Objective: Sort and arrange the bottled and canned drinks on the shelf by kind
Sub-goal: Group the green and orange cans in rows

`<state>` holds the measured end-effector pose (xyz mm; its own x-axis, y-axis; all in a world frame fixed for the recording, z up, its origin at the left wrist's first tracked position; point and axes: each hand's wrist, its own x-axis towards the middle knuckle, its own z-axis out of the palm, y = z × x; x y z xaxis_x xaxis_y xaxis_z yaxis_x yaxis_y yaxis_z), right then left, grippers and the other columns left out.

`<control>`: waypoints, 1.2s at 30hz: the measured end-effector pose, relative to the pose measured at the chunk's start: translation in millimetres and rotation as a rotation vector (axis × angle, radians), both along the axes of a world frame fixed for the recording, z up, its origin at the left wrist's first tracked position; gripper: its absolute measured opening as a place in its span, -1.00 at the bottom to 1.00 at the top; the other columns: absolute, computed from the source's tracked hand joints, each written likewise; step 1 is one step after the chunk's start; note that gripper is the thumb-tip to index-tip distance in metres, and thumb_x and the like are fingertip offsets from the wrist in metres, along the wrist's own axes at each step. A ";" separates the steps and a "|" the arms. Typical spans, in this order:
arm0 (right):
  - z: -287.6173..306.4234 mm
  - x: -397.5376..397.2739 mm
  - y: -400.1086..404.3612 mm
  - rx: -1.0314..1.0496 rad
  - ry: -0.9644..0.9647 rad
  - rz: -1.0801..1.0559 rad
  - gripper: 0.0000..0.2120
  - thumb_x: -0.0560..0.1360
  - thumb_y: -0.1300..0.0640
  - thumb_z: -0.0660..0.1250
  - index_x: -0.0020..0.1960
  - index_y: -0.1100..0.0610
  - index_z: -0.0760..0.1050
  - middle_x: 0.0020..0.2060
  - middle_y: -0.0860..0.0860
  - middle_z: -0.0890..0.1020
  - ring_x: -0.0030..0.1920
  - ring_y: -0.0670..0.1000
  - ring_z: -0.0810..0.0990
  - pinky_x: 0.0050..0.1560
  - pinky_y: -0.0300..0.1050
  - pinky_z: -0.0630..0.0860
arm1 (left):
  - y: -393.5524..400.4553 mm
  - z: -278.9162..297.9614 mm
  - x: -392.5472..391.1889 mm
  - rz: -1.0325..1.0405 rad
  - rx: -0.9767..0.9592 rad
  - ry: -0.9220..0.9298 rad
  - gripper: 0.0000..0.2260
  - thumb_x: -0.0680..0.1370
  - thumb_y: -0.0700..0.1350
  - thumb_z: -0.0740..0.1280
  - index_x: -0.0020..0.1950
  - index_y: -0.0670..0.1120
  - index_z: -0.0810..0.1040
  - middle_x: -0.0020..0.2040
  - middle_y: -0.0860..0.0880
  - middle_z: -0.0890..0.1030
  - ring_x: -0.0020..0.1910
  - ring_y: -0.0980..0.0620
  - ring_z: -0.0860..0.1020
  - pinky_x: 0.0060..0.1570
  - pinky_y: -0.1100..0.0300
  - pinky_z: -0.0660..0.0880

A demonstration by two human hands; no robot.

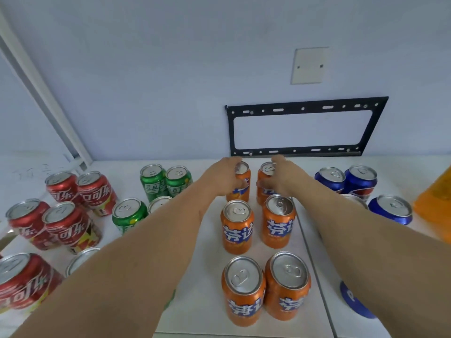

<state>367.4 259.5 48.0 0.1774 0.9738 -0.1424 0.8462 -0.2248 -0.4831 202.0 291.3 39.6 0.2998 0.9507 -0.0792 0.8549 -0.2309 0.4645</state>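
Orange cans stand in two columns on the white shelf [202, 276]. My left hand [223, 176] grips the back left orange can [241, 189]. My right hand [285, 176] grips the back right orange can [264, 189]. In front of them stand two more orange cans [238, 226] [278, 220], and nearest me another pair [244, 291] [288, 286]. Red cans [70, 225] are grouped at the left, green cans [166, 181] left of centre, blue cans [361, 182] at the right. My forearms hide some green and blue cans.
A black metal bracket [305, 128] and a blank wall plate [310, 65] are on the back wall. An orange object [436, 203] sits at the right edge. A white frame post [44, 93] slants at the left. A seam [314, 264] runs down the shelf right of the orange cans.
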 end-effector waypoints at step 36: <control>-50.3 -26.5 -233.4 0.372 0.711 -0.046 -0.31 0.24 -0.21 0.53 0.30 -0.02 0.45 0.05 -0.20 0.63 0.07 -0.25 0.58 -0.04 -0.47 0.46 | -236.9 -39.4 -48.8 -0.076 -0.089 -0.576 -0.39 0.37 0.23 0.48 0.26 0.44 0.18 0.26 0.32 0.41 0.14 0.57 0.35 -0.03 0.64 0.28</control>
